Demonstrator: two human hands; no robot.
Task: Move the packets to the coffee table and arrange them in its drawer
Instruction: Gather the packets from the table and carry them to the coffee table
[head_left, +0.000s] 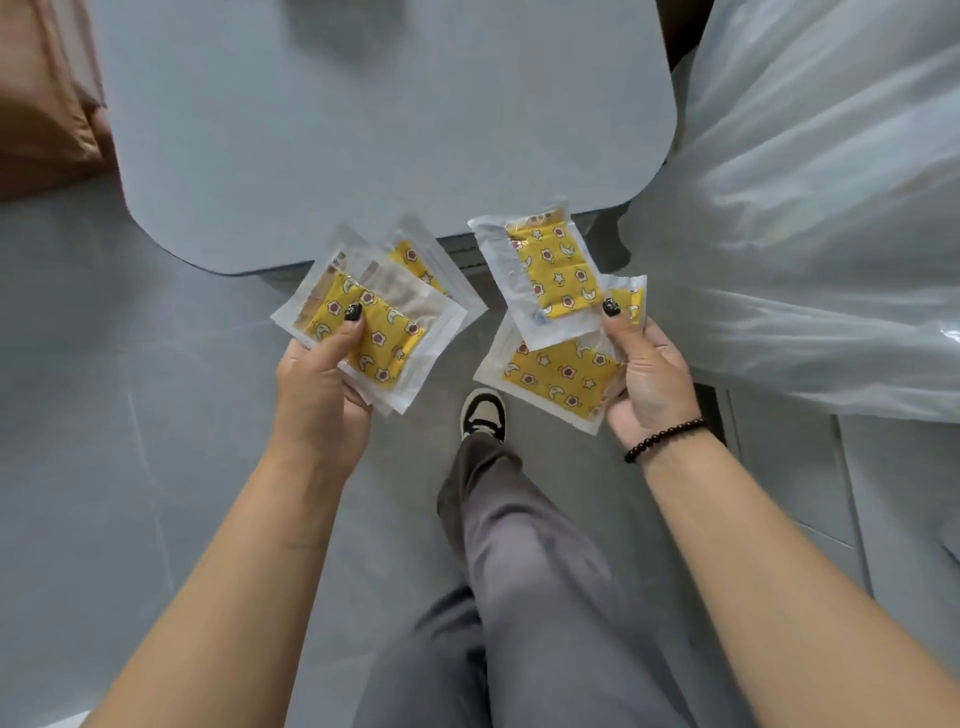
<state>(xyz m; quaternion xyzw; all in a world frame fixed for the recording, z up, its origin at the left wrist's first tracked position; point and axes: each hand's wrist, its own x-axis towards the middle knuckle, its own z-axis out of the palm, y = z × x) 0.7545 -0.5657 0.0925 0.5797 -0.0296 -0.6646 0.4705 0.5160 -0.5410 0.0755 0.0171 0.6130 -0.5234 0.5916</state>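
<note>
My left hand (322, 384) grips a fanned stack of clear packets (387, 332) with yellow patterned contents, thumb pressed on top. A second bunch of the same packets (550, 275) is held by my right hand (649, 384), one packet raised above another (556, 382) that lies flatter. Both bunches hover above the floor, just before the near rounded edge of the grey-blue coffee table (363, 130). No drawer shows clearly; a dark strip sits under the table edge between the two bunches.
A large translucent plastic sheet (821, 208) covers something at the right. Brown fabric (41, 93) sits at the far left. My leg and shoe (483, 415) stand on the grey tiled floor (104, 415) below the packets.
</note>
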